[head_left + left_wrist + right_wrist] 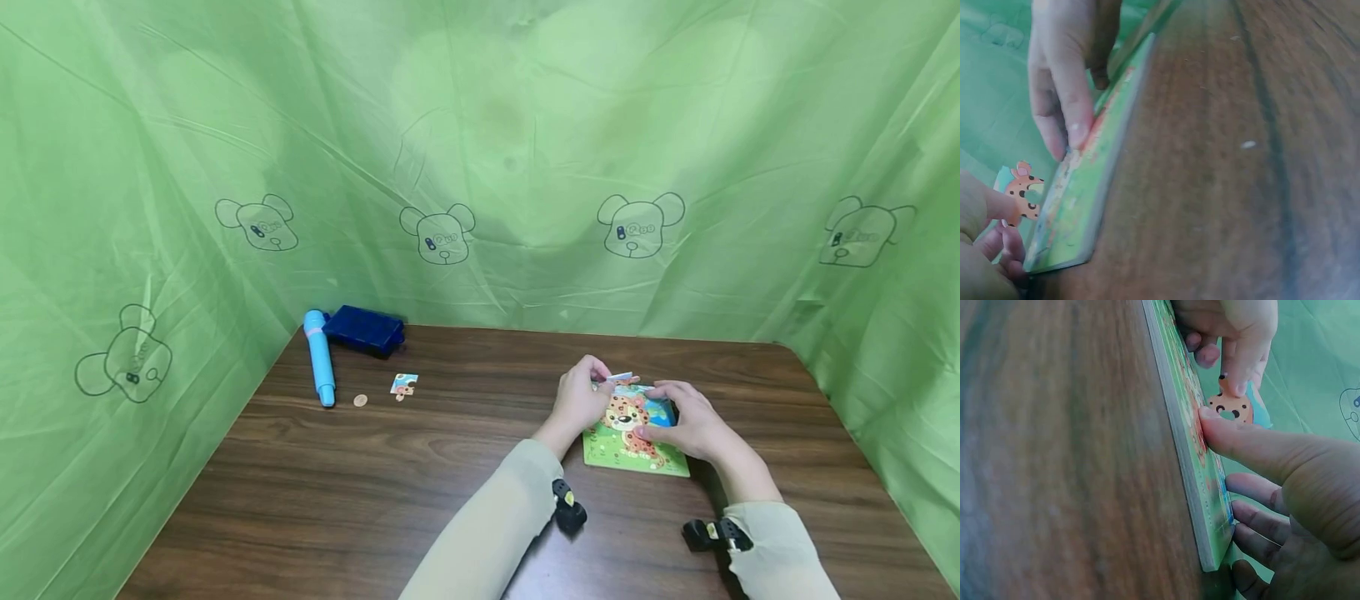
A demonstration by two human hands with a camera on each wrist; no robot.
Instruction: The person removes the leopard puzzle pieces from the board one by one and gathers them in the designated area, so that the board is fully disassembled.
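Note:
A flat puzzle board (622, 454) with a spotted cartoon leopard on green and blue lies on the table under both hands. At its top left, my left hand (581, 402) pinches a loose puzzle piece (1235, 407) between thumb and finger. The piece stands tilted above the board and shows an orange spotted head part and light blue. My right hand (693, 421) holds the board from the right, its thumb (1241, 434) on the leopard picture and its fingers at the board's edge.
Another puzzle piece (403, 383) lies far to the left, near a small round tan disc (361, 400). Beyond them are a light blue marker-like tube (320, 358) and a dark blue case (365, 328). Green sheeting (517, 167) with bear outlines surrounds the wooden table (360, 500).

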